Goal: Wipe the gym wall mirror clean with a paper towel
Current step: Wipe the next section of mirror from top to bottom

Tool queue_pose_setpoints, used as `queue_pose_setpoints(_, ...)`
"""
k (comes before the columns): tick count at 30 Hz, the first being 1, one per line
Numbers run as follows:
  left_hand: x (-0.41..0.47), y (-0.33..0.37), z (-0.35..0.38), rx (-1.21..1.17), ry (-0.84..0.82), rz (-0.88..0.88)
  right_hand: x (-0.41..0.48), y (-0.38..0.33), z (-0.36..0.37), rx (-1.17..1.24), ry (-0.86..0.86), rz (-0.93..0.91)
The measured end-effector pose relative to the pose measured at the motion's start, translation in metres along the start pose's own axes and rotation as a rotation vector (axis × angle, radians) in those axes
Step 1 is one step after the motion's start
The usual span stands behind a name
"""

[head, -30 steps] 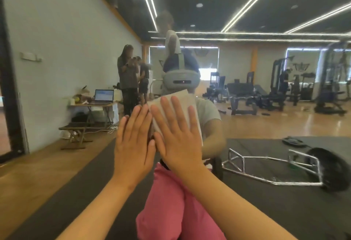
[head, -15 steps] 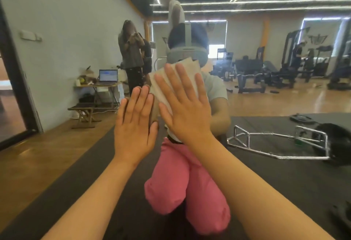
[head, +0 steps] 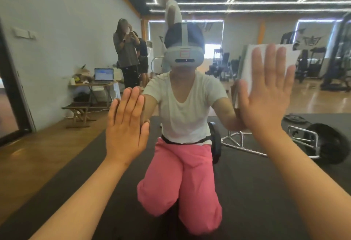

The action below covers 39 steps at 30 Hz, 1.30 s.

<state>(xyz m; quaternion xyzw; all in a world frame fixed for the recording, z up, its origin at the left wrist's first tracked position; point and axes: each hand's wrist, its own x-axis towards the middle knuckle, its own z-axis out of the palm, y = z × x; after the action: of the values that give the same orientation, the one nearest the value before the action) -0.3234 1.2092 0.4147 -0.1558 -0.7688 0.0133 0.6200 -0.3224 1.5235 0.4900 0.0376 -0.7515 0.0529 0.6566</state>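
The wall mirror (head: 57, 36) fills the whole view and reflects a kneeling person in a white shirt and pink trousers. My right hand (head: 266, 95) presses a white paper towel (head: 292, 57) flat against the glass at the upper right, fingers straight and spread. Most of the towel is hidden behind that hand. My left hand (head: 126, 127) lies flat on the glass at the centre left, fingers straight and together, holding nothing.
All else is reflection: a dark floor mat (head: 266, 192), a metal bar frame with a black weight plate (head: 322, 142) at the right, a small table with a laptop (head: 104, 74), people standing by the grey wall, gym machines (head: 334, 64) far right.
My right hand slid the paper towel across the glass from the centre to the upper right. My left hand stayed flat on the mirror. The view came closer to the glass.
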Motion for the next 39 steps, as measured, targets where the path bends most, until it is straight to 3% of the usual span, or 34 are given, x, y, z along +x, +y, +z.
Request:
queue_pose_setpoints(6, 0.000, 0.002, -0.001, 0.003, -0.002, -0.019, -0.020, -0.051, 0.009, 0.063, 0.030, 0.195)
queue_pose_setpoints(16, 0.000, -0.001, -0.001, -0.047, 0.017, 0.007, -0.082, -0.167, 0.030, 0.184, -0.091, -0.123)
queue_pose_setpoints(19, 0.000, -0.001, -0.001, -0.085, 0.044, 0.002, -0.090, -0.189, 0.037, 0.178, -0.075, -0.097)
queue_pose_setpoints(32, 0.000, 0.002, -0.007, -0.008, -0.017, 0.016, -0.107, -0.162, 0.035, 0.194, -0.086, -0.223)
queue_pose_setpoints(39, 0.001, 0.045, -0.012, -0.024, -0.012, 0.206, -0.104, -0.109, 0.033, 0.184, -0.019, -0.301)
